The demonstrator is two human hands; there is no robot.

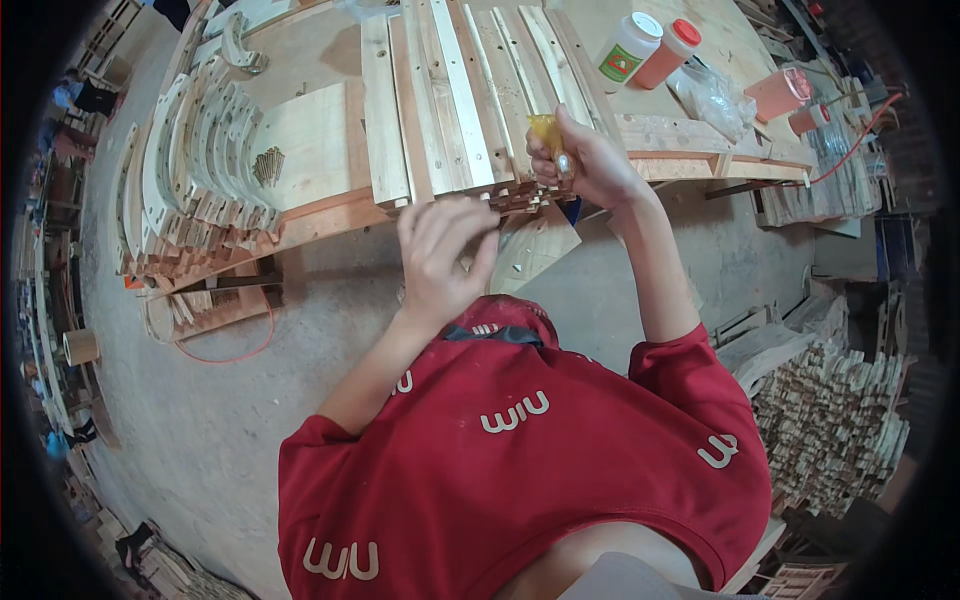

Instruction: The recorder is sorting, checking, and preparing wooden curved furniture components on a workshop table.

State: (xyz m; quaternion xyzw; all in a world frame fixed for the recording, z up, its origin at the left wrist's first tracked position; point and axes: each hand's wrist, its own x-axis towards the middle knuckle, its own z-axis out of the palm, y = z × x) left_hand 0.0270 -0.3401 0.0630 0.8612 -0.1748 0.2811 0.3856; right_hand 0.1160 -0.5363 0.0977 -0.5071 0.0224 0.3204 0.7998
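Observation:
My right hand [592, 165] is wrapped round a small yellow squeeze bottle [545, 130], held over the near ends of a row of wooden slats [440, 100]. Its thumb points up along the bottle. My left hand [440, 258] is at the slats' near ends, further left, with bent fingers and the thumb and index tips close together. Whatever the fingertips may pinch is too small to make out. The slats lie side by side on the workbench [330, 215], with pale pegs at some of their ends.
Curved wooden pieces [195, 150] stand stacked at the left, beside a small pile of screws [268, 166]. A white bottle [630, 50], a red-capped bottle [670, 55], a plastic bag [712, 98] and a pink container [778, 95] stand at the right. Cut wood [830, 420] is heaped at lower right.

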